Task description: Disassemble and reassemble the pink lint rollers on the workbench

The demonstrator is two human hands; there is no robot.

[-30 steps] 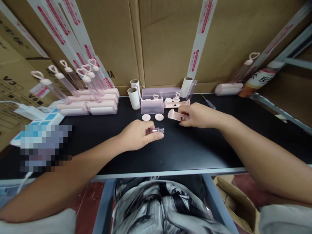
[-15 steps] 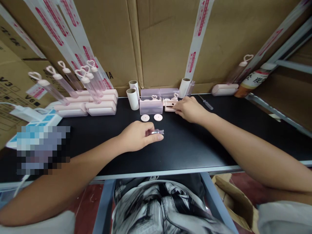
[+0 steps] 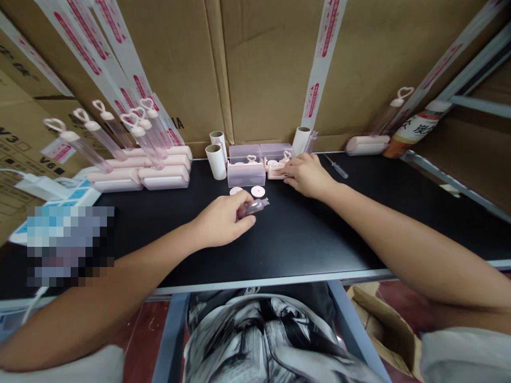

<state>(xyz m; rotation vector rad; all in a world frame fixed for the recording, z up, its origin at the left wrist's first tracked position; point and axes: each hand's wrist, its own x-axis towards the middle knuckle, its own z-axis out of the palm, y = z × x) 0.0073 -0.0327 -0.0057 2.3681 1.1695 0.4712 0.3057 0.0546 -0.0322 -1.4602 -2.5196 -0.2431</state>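
My left hand (image 3: 221,221) is closed around a short clear plastic handle tube (image 3: 254,206), its notched end pointing right above the black tabletop. Farther back, my right hand (image 3: 309,178) has its fingers closed on a pale pink plastic part (image 3: 276,171); the fingertips partly hide it. Left of that part sits a translucent lilac roller cover (image 3: 246,175), with a small pink heart-shaped loop (image 3: 251,158) just above it. A pale pink disc (image 3: 257,191) lies in front of the cover. A second disc (image 3: 236,190) is partly covered by my left hand.
Several assembled pink lint rollers (image 3: 164,178) stand at left, handles upright. White paper-core rolls (image 3: 218,162) flank the covers. A screwdriver (image 3: 337,167) lies right of my hand. Farther right are another lint roller (image 3: 367,145) and a bottle (image 3: 417,130). A power strip (image 3: 75,199) is at left.
The clear tube has turned in my left hand, and more of it shows, angled upward. My left fingers have shifted up over one disc. My right fingers have moved slightly on the pink part.
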